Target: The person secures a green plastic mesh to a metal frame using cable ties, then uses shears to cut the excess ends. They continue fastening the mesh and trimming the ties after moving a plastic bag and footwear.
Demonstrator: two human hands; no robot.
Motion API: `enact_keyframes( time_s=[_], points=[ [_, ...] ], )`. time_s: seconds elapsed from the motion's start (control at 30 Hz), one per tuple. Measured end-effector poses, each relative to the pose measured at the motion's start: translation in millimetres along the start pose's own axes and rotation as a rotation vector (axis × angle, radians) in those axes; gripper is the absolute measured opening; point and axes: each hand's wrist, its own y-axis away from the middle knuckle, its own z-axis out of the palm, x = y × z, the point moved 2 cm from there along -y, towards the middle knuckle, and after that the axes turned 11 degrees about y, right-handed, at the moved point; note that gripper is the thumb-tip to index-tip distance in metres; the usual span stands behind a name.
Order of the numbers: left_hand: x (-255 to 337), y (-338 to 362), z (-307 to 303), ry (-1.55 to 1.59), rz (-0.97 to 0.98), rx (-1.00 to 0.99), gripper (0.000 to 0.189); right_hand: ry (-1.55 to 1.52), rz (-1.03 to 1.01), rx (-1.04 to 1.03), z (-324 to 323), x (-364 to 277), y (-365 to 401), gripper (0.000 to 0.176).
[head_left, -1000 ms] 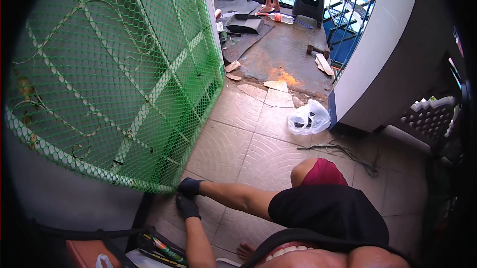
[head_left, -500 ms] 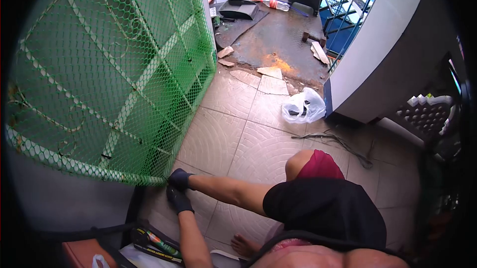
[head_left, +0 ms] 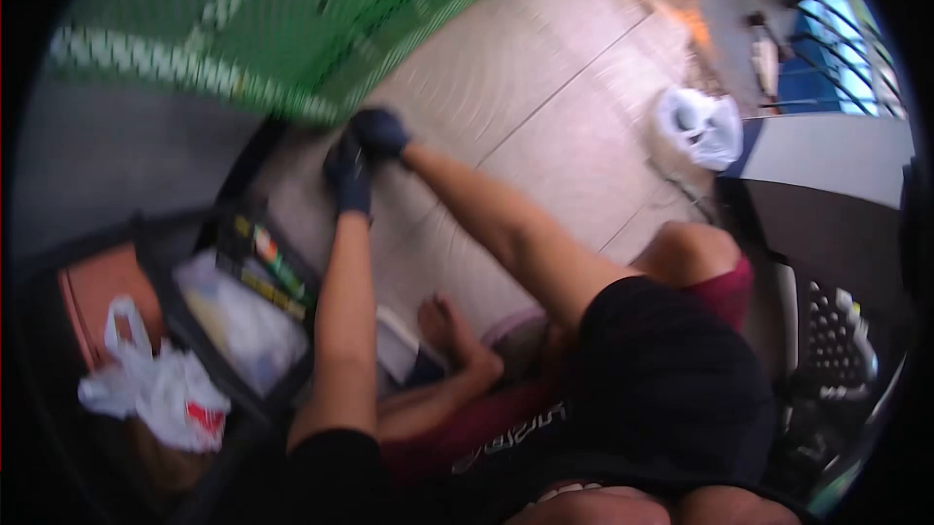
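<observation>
A metal frame covered in green plastic mesh (head_left: 321,34) fills the upper left, its lower corner close to my hands. My right hand (head_left: 379,132), in a dark glove, is closed just below that corner. Pressed near it, my left hand (head_left: 347,173) is also gloved and closed, with its fingers pointing up toward the mesh edge. Motion blur smears both hands, and I cannot tell what is between their fingers.
A black open bag or case at lower left holds boxes (head_left: 263,267), and a white plastic bag (head_left: 161,384) lies by a brown-orange case (head_left: 109,301). Another white plastic bag (head_left: 699,128) rests on the tiled floor (head_left: 545,126) near a wall. At right is a perforated plastic chair (head_left: 837,345).
My view has turned down and to the left, tilting the scene and bringing more of the black bag into sight. Both hands stay together by the mesh frame's lower corner.
</observation>
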Motion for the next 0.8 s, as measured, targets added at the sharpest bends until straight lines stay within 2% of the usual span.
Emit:
enact_keyframes(
  time_s=[0.03,0.07,0.1,0.13,0.2,0.23,0.3,0.43,0.5,0.53,0.6,0.63,0.7,0.73,0.8],
  points=[
    [7,0,1,-0.128,0.192,0.137,0.045,-0.043,0.143,-0.134,-27,-16,2,0.034],
    [16,0,5,-0.13,0.108,0.191,0.036,-0.187,0.344,-0.189,-45,-29,10,0.039],
    [23,-3,5,-0.117,0.036,0.236,0.028,-0.252,0.428,-0.241,-40,-26,14,0.043],
    [18,-8,1,-0.131,0.025,0.232,0.028,-0.266,0.459,-0.239,-34,-27,16,0.044],
    [15,-22,-1,-0.074,0.051,-0.026,0.026,-0.273,0.493,-0.231,-37,-30,13,0.044],
    [13,-23,1,-0.082,0.041,-0.037,0.026,-0.259,0.483,-0.273,-41,-30,14,0.046],
    [13,-28,1,0.033,0.162,-0.045,0.035,-0.248,0.476,-0.315,-41,-31,7,0.049],
    [24,-34,5,-0.018,0.137,-0.108,0.031,-0.089,0.453,-0.359,-23,-22,-1,0.056],
    [23,-40,9,0.076,-0.14,-0.096,0.03,-0.057,0.472,-0.381,-28,-23,-3,0.05],
    [25,-45,4,0.072,-0.144,-0.101,0.03,-0.06,0.478,-0.382,-31,-23,-2,0.05],
    [21,-53,-3,-0.971,0.629,-0.451,0.02,-0.143,0.496,-0.407,-38,-26,6,0.044],
    [15,-52,0,-0.968,0.626,-0.459,0.02,-0.142,0.505,-0.409,-38,-25,8,0.044],
    [-7,-56,-2,0.025,-0.026,-0.36,0.022,-0.136,0.432,-0.342,-35,-22,9,0.047],
    [-13,-58,0,0.026,-0.029,-0.359,0.022,-0.135,0.433,-0.345,-33,-20,10,0.047],
    [-75,-87,-2,0.108,-0.117,-0.336,0.026,-0.162,0.438,-0.289,-39,-27,11,0.04]
  ],
)
